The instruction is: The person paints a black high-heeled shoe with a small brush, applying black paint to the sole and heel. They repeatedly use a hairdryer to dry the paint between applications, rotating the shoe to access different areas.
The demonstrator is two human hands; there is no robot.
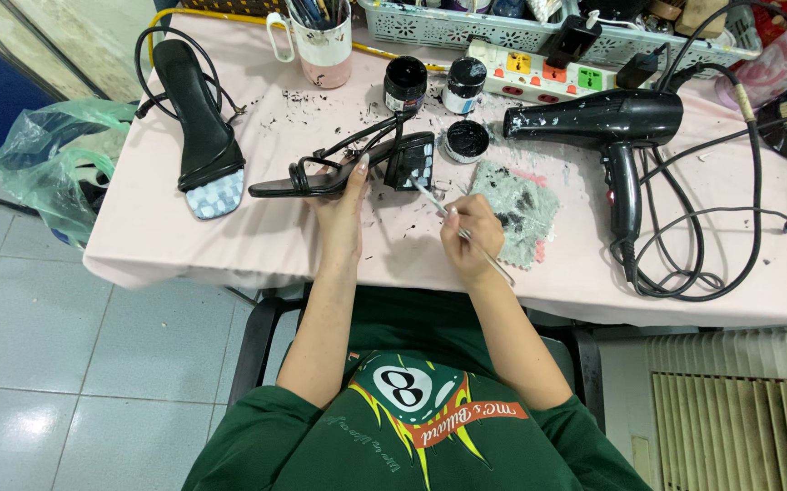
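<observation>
A black strappy block-heel sandal [339,168] lies on its side on the pink table [166,236]. My left hand [343,205] holds it under the sole near the straps. My right hand [473,229] grips a thin paintbrush [434,202] whose tip touches the worn, patchy block heel [412,162]. An open jar of black paint [467,141] sits just behind the heel. A stained grey cloth [523,207] lies to the right of my right hand.
A second black sandal [198,127] lies at the left. Two small paint jars [405,84], a mug of brushes [321,41], a power strip [543,73] and a plastic basket [466,32] stand at the back. A black hair dryer [607,123] with coiled cord lies right.
</observation>
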